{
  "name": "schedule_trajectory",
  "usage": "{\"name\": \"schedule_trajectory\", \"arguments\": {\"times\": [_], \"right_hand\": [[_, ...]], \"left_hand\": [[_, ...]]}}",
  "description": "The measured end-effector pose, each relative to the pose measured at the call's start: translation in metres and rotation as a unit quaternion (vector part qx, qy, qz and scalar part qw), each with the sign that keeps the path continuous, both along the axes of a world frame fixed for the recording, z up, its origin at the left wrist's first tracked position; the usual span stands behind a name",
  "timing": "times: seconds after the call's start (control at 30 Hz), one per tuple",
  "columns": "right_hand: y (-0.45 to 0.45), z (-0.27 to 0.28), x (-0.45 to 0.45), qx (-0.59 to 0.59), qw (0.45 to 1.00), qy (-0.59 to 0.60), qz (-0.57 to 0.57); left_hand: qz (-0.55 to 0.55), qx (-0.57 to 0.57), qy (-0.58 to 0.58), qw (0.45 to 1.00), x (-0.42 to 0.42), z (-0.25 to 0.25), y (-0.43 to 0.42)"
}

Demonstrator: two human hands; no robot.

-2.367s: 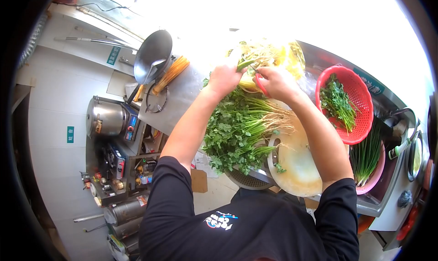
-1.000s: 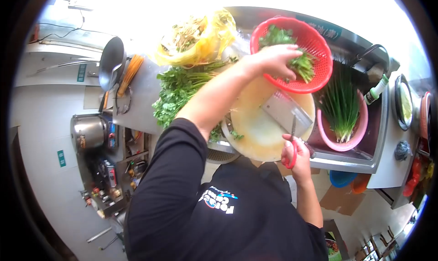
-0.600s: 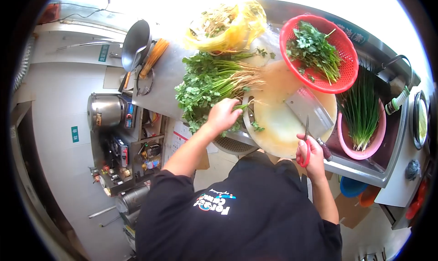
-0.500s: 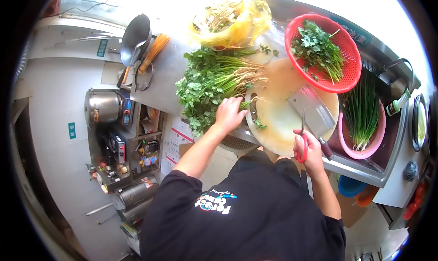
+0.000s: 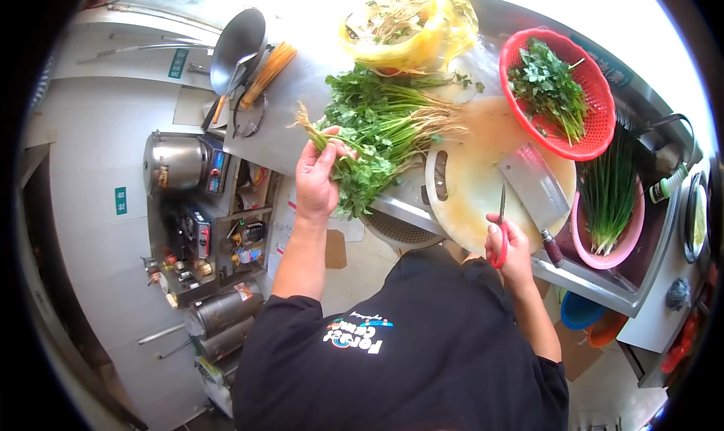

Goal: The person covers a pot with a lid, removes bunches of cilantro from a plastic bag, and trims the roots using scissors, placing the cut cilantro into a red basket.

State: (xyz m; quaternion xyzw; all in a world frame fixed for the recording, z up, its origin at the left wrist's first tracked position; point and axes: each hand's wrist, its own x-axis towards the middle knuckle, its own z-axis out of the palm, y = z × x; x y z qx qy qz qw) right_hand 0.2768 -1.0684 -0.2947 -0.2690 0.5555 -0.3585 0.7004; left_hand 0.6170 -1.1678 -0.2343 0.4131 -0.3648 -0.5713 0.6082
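Observation:
My left hand is closed around the stems of a small cilantro bunch, whose pale roots point up and left while the leaves hang to the right. Behind it a larger pile of cilantro lies on the counter, roots reaching over the edge of the round cutting board. My right hand grips red-handled scissors above the board's near side, blades pointing away from me. A cleaver lies flat on the board, its handle over the near right edge.
A red colander with cut cilantro stands behind the board. Further left is a yellow plastic bag of root scraps. Green onions sit in a pink basin in the sink at right. A wok is at the far left.
My left hand has moved left, lifting a small cilantro bunch by its root end from beside the pile. My right hand still holds the scissors in nearly the same place. The view has shifted slightly.

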Motion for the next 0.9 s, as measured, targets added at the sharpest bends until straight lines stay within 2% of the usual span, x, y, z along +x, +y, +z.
{"name": "schedule_trajectory", "arguments": {"times": [0.07,0.13,0.27,0.33,0.37,0.4,0.47,0.5,0.57,0.6,0.67,0.73,0.8,0.83,0.9], "right_hand": [[-0.002,-0.003,0.005,-0.004,1.000,0.003,0.003],[-0.004,-0.004,0.012,0.005,1.000,0.003,0.010],[-0.006,-0.012,0.026,-0.008,0.999,0.009,0.039],[-0.008,-0.016,0.034,-0.048,0.989,0.047,0.133],[-0.010,-0.025,0.037,-0.136,0.961,0.121,0.208],[-0.015,-0.026,0.042,-0.135,0.961,0.120,0.208],[-0.031,-0.024,0.061,-0.202,0.865,0.207,0.411],[-0.039,-0.026,0.071,-0.202,0.865,0.206,0.410],[-0.053,-0.035,0.094,-0.169,0.805,0.231,0.520],[-0.058,-0.044,0.103,-0.169,0.805,0.229,0.520],[-0.065,-0.059,0.117,-0.181,0.789,0.254,0.530],[-0.075,-0.055,0.126,-0.176,0.793,0.261,0.522],[-0.086,-0.054,0.133,-0.101,0.807,0.229,0.535],[-0.089,-0.051,0.137,-0.082,0.807,0.243,0.532],[-0.087,-0.065,0.143,-0.093,0.810,0.254,0.521]], "left_hand": [[0.035,0.012,-0.023,0.999,0.000,0.010,0.003],[0.011,-0.030,0.046,0.998,0.001,0.021,0.008],[-0.012,-0.121,0.053,0.991,0.001,0.045,0.017],[-0.012,-0.126,0.048,0.991,0.002,0.045,0.017],[-0.010,-0.095,0.030,0.995,0.003,0.041,0.015],[-0.010,-0.063,0.012,0.998,0.004,0.035,0.014],[-0.014,-0.010,-0.007,1.000,0.004,0.016,0.007],[-0.018,0.009,-0.015,1.000,0.003,0.008,0.004],[-0.026,0.034,-0.058,0.997,-0.001,0.001,0.001],[-0.027,0.035,-0.059,0.997,-0.001,0.002,0.001],[-0.034,0.118,-0.233,0.965,-0.003,0.008,0.003],[-0.067,0.179,-0.322,0.927,-0.003,0.005,0.005],[-0.111,0.196,-0.428,0.875,0.003,-0.010,0.012],[-0.103,0.217,-0.436,0.867,0.004,-0.020,0.017],[-0.107,0.169,-0.587,0.785,0.007,-0.046,0.029]]}}
